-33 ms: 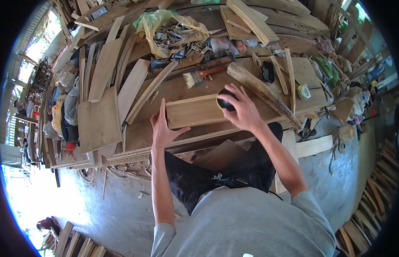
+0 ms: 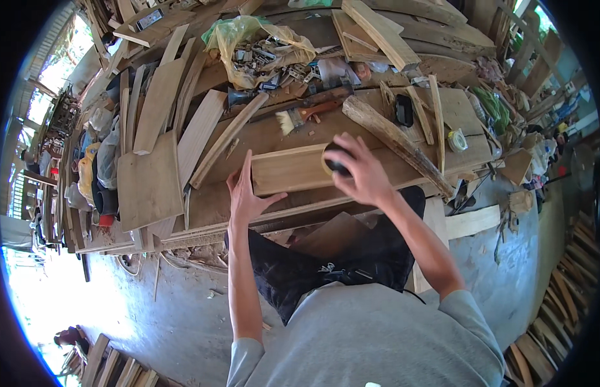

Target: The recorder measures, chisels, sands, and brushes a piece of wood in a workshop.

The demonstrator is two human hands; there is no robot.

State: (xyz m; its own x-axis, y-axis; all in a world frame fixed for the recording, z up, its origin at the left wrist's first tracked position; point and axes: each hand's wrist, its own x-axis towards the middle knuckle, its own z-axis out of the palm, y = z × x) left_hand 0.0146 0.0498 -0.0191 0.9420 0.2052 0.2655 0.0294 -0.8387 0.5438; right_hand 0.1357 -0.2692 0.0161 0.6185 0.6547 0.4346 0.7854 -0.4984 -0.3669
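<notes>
Scraps crowd the brown wooden workbench [image 2: 329, 126], and here's the pale rectangular wooden piece [image 2: 287, 173] lying near its front edge! The left hand [image 2: 245, 193], thumb and fingers spread, steadies its left end; the right hand [image 2: 363, 171] clasps a round black pad [image 2: 339, 167] over its right part.

Along the worktop's [image 2: 256, 143] near edge, the board [image 2: 287, 171] is tan, the disc [image 2: 337, 167] black; the brush [image 2: 309, 113] is reddish-brown with cream bristles [image 2: 287, 121], the bag [image 2: 230, 31] yellow and green.
</notes>
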